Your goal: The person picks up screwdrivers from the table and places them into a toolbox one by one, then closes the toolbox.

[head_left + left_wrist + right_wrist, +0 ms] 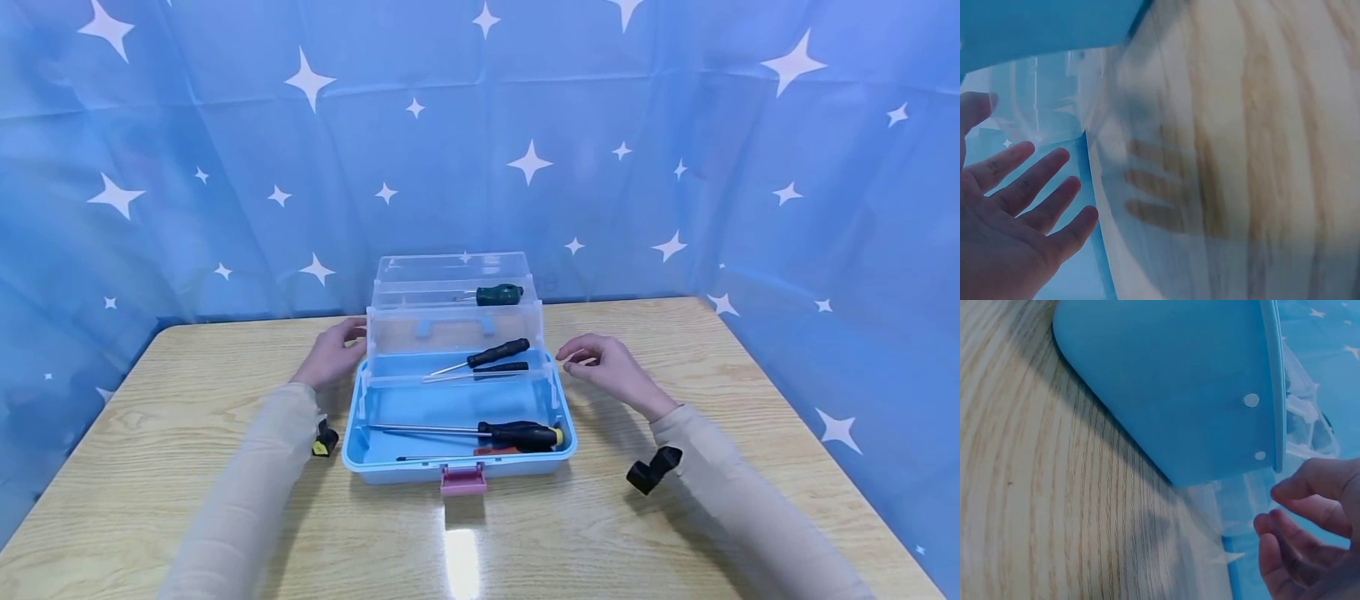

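A light blue toolbox (442, 402) stands open, its clear trays (401, 335) raised over the back. On its floor lie a large black screwdriver (517, 434) with a yellow end and a thin screwdriver with a red handle (495, 451). Two black-handled screwdrivers (497, 352) show at the lower tray, and a green-handled screwdriver (498, 294) higher up. My left hand (333, 354) is beside the back left corner; its fingers (1035, 178) are spread and hold nothing. Off the back right corner, my right hand (611, 367) has loosely bent fingers (1297, 540), nothing between them.
Under the box is a wood-grain table (187, 400). A blue curtain with white stars (465, 167) hangs behind and along both sides. At the box's front is a pink latch (463, 481), hanging down. A black wrist device (654, 469) sits on the right sleeve.
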Demonstrator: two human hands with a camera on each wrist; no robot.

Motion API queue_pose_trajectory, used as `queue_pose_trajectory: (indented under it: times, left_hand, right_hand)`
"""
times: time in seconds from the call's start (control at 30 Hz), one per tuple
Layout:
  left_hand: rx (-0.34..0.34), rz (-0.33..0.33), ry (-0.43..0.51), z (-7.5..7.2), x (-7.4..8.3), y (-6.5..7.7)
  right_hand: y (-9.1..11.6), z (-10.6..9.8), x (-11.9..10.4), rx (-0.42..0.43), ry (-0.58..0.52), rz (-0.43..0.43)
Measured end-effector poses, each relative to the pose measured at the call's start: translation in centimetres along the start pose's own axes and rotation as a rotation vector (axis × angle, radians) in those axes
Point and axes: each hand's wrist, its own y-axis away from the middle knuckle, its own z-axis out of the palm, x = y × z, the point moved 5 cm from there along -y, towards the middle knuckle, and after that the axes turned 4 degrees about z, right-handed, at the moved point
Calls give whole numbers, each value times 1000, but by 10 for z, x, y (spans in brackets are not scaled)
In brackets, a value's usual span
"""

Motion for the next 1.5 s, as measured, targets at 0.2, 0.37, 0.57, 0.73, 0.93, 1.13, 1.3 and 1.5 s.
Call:
queue_pose_trajectory:
  times: [0.2, 0.37, 0.57, 0.73, 0.93, 1.13, 1.3, 1.5]
  left_hand:
    - [-6, -15, 24, 2, -3, -2]
    - [-22, -24, 40, 4, -4, -2]
    - [-46, -26, 26, 6, -5, -3]
    - [-51, -33, 27, 7, -7, -3]
    - [-50, -34, 31, 8, -8, -3]
    - [-45, -35, 21, 8, -9, -3]
    - [-48, -54, 14, 8, -10, -3]
    - [-61, -74, 22, 9, -8, -2]
  right_hand:
    - [-7, 2, 12, -15, 9, -9]
    - [-12, 3, 12, -32, 52, 7]
    - [-28, 2, 15, -16, 69, 19]
    - [-43, 5, 15, 6, 96, 37]
    - [-59, 12, 15, -1, 130, 76]
    - [-75, 14, 12, 26, 144, 79]
    - [-83, 15, 17, 9, 159, 85]
    - [-86, 18, 22, -23, 148, 103]
